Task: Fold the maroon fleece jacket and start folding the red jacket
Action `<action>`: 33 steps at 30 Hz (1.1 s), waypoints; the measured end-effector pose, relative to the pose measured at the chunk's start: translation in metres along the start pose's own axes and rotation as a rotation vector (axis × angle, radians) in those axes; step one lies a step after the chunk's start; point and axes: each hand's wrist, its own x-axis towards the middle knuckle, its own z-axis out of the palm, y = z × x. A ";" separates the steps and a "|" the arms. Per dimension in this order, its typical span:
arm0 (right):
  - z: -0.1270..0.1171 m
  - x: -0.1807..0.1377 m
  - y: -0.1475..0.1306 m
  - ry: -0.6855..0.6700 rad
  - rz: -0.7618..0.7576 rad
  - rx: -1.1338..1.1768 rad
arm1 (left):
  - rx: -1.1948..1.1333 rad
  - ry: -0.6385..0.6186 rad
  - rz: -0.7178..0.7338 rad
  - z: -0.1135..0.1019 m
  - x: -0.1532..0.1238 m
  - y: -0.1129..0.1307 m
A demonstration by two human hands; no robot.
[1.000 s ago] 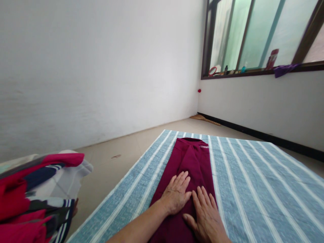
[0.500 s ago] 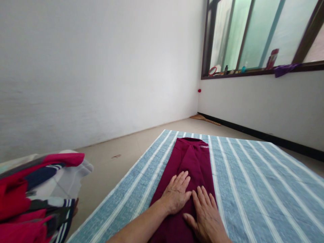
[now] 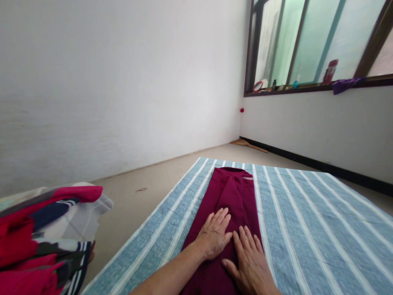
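A maroon garment (image 3: 231, 192), folded into a long narrow strip, lies on a blue sheet with white stripes (image 3: 307, 233) spread on the floor. My left hand (image 3: 213, 235) rests flat on the garment's near part, fingers stretched out and pointing away from me. My right hand (image 3: 250, 262) lies flat beside it, a little nearer to me, fingers also stretched out on the cloth. The two hands almost touch. Neither holds anything.
A pile of red, navy and white clothes (image 3: 43, 233) sits at the lower left on the tiled floor (image 3: 144, 192). White walls meet at the far corner. A window sill (image 3: 307, 86) at the upper right carries small bottles and a purple cloth.
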 end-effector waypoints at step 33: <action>-0.015 0.000 -0.005 -0.083 0.020 -0.020 | 0.000 -0.014 0.002 -0.005 -0.001 0.002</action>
